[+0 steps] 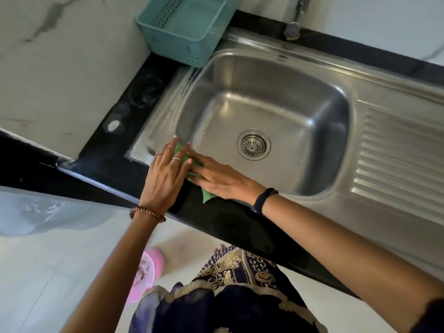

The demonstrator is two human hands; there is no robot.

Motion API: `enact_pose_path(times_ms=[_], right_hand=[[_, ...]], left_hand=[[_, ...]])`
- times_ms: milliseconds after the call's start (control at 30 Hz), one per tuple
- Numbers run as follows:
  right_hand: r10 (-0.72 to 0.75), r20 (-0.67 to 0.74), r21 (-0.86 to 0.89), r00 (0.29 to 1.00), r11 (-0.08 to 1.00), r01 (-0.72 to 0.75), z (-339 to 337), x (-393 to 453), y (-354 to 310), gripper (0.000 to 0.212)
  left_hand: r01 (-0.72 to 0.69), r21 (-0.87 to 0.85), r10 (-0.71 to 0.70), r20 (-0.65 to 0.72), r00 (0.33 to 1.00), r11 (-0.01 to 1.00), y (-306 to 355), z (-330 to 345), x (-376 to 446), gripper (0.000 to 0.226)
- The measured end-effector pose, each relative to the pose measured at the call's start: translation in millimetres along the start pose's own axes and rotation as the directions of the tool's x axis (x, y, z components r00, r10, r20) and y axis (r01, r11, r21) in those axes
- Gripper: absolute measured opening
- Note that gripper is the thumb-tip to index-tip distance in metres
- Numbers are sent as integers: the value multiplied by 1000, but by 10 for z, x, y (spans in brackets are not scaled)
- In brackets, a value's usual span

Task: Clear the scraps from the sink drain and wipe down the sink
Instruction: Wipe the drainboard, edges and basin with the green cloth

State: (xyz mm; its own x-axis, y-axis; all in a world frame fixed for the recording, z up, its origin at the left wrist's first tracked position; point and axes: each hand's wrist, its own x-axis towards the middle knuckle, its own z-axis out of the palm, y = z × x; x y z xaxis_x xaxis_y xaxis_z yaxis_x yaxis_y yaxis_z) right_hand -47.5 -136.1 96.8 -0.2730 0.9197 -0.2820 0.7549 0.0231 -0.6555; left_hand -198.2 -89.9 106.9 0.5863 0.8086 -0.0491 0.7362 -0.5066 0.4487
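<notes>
While flat: hands (168,174) (2) on cloth (207,196)

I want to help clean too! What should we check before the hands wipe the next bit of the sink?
1. Green cloth under both hands: ok, left hand and right hand press it flat.
2. Drain strainer free of scraps: ok.
3. Sink basin holds nothing in the way: ok.
4. Teal basket off the basin: ok.
5. Tap shut off: cannot tell.
</notes>
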Motion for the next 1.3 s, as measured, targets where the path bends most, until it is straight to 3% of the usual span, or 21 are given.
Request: enact_pose_path(times_ms=[133,367,567,667,700,767,833,900,1000,1067,1167,1233,1300], right_hand=[[-56,7,77,998,996,55,-7,-257,245,44],[43,97,194,994,979,-61,-69,-322,359,41],[168,-5,158,986,974,-165,47,431,-13,47],[186,-114,95,976,980,-175,90,862,-143,49],[219,-168,157,961,969,-193,93,996,-167,50],[370,-252,473,894,853,-220,85,1239,-178,52],[439,-326,696,837,711,-103,50,1457,-165,52],[499,-403,805,767,592,38,-55,1640,-130,48],[691,-332,943,642,248,221,-343,1887,17,48],[702,-256,959,664,95,268,-345,1899,129,47],[657,3,995,754,-78,65,-132,1779,185,47],[638,155,987,754,-75,-140,53,1627,204,43],[618,243,969,748,-120,-216,178,1588,224,40]], left_hand=[[46,-2,-46,13,999,999,-187,-89,152,49],[85,-24,-84,29,996,996,-346,-186,449,61],[-42,-30,43,39,998,999,-505,-342,731,81],[-107,-145,115,51,992,984,-650,-432,908,80],[-121,-187,132,45,990,975,-683,-439,960,79],[-136,-238,147,29,989,962,-715,-424,1048,73],[-136,-266,147,20,989,954,-725,-400,1153,66],[-153,-273,165,20,986,950,-725,-386,1275,66],[-195,-178,212,79,974,964,-713,-362,1471,67],[-240,-47,244,135,960,970,-695,-330,1578,63],[-294,15,287,160,944,956,-663,-315,1774,58],[-320,28,312,156,937,947,-627,-300,1891,60],[-334,31,324,173,930,942,-583,-267,1977,60]])
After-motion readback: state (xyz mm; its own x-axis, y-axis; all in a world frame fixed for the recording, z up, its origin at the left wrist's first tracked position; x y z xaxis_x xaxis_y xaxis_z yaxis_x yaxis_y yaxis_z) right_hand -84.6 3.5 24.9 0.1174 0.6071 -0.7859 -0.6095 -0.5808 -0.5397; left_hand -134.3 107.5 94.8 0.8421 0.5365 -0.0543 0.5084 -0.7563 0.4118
